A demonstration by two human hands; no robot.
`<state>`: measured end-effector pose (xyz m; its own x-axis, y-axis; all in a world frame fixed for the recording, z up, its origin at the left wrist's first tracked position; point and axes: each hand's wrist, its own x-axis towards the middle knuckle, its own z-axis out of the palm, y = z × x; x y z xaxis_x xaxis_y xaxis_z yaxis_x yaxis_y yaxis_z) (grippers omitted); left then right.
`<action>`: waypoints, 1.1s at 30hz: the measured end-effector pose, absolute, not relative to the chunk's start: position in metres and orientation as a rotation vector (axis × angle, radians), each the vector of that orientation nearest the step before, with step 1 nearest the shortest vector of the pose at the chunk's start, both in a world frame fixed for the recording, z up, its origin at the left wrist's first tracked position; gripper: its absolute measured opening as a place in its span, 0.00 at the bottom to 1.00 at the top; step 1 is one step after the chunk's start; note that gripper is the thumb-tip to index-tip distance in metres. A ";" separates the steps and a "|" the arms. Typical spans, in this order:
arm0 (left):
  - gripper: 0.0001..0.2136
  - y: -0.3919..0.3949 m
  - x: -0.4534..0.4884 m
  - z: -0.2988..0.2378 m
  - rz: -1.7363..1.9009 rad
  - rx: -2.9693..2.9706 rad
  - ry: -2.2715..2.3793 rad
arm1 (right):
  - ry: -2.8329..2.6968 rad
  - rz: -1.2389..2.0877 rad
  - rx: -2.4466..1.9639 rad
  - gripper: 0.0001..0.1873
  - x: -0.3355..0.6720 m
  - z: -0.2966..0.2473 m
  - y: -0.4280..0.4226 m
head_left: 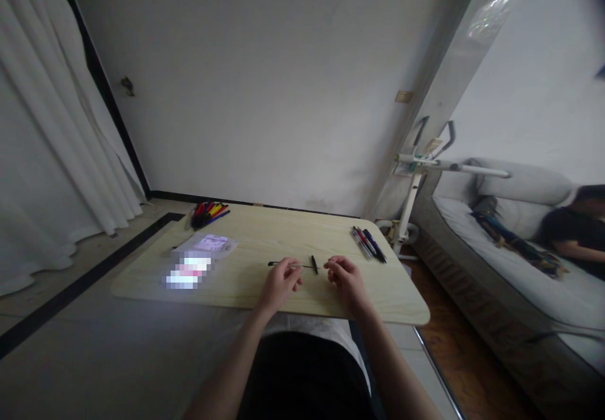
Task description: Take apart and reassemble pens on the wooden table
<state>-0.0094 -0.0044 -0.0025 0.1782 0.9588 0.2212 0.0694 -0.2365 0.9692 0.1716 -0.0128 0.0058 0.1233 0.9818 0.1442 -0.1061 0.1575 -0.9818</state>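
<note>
Pinched closed, your left hand (pixel 285 274) holds a thin rod (pixel 307 267) pointing to three o'clock; your right hand (pixel 344 276) is curled — whether its fingertips meet on anything cannot be told. Between the two, on the table (pixel 283 231), lies a short black pen (pixel 314 265), long axis eleven to five o'clock — at nine o'clock from your right hand, the slightly nearer one.
</note>
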 end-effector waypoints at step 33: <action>0.16 -0.003 -0.009 -0.001 1.206 1.524 1.064 | -0.958 1.031 -1.012 0.12 0.163 -0.008 -0.017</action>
<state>-0.0092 -0.0030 -0.0012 0.1564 0.9638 0.2159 0.0939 -0.2321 0.9681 0.1627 -0.0169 -0.0083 0.2342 0.9618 0.1418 -0.2125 0.1930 -0.9579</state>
